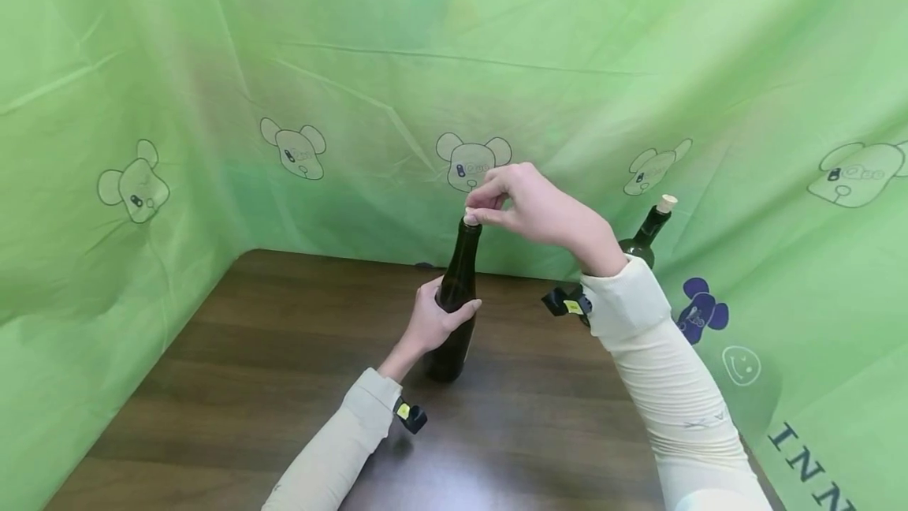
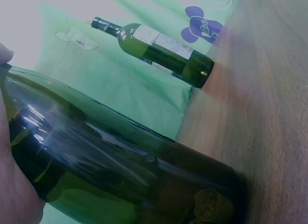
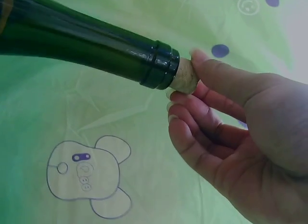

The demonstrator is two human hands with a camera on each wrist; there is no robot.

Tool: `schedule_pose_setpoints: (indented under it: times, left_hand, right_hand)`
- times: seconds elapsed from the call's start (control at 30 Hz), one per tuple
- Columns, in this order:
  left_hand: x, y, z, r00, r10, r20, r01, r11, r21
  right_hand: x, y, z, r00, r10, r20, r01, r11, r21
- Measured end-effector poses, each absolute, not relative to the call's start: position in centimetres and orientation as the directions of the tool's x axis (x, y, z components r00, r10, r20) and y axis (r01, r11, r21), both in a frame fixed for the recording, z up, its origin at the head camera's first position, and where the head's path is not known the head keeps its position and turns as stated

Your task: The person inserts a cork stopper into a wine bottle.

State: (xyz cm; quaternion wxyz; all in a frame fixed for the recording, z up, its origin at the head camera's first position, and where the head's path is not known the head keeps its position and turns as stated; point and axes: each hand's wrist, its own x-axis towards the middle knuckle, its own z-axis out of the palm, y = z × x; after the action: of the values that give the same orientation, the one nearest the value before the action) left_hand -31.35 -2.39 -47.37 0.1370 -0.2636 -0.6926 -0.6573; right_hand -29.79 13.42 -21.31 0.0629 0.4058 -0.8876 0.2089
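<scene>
A dark green glass bottle stands upright on the wooden table. My left hand grips it around the body, thumb on the near side. In the bottle's mouth sits a pale cork, its upper part sticking out above the rim. My right hand pinches that cork between thumb and fingertips. Through the glass in the left wrist view, a brownish lump shows near the bottle's base.
A second bottle with a pale label stands at the table's back right, and a cork tops it in the head view. Green printed cloth hangs along the back and sides of the brown table.
</scene>
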Motion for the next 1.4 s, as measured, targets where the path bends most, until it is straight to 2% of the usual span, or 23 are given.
schedule_pose_setpoints:
  times: [0.37, 0.5, 0.6, 0.73, 0.87, 0.97, 1.1, 1.4]
  left_hand:
    - [-31.0, -2.4, -47.5, -0.821, 0.182, 0.541, 0.551, 0.007, 0.835]
    - [-31.1, -2.2, -47.3, -0.812, 0.168, 0.559, 0.568, 0.005, 0.823]
    - [-31.0, -2.0, -47.3, -0.809, 0.143, 0.570, 0.577, 0.010, 0.816]
    - [-30.6, -1.7, -47.3, -0.809, 0.102, 0.580, 0.586, 0.041, 0.810]
    - [-30.5, -1.5, -47.1, -0.808, 0.075, 0.585, 0.589, 0.080, 0.804]
    - [-30.5, -1.4, -47.0, -0.814, 0.072, 0.577, 0.581, 0.089, 0.809]
    - [-30.6, -1.5, -47.0, -0.821, 0.068, 0.567, 0.571, 0.102, 0.815]
    - [-30.3, -1.4, -47.0, -0.817, 0.060, 0.574, 0.576, 0.123, 0.808]
  right_hand:
    - [-29.6, 13.7, -22.7, -0.634, -0.685, 0.358, -0.772, 0.534, -0.344]
    - [-30.1, 14.4, -24.6, -0.649, -0.616, 0.447, -0.753, 0.435, -0.494]
    - [-30.6, 14.8, -26.6, -0.697, -0.535, 0.477, -0.694, 0.335, -0.637]
    - [-31.1, 13.9, -28.8, -0.758, -0.471, 0.451, -0.583, 0.178, -0.793]
    - [-31.3, 12.1, -30.5, -0.785, -0.472, 0.401, -0.442, -0.027, -0.897]
    - [-31.4, 10.9, -31.4, -0.785, -0.493, 0.375, -0.355, -0.138, -0.925]
    - [-31.5, 9.8, -32.5, -0.783, -0.521, 0.341, -0.274, -0.203, -0.940]
    - [-32.0, 8.5, -33.0, -0.746, -0.526, 0.409, -0.278, -0.311, -0.909]
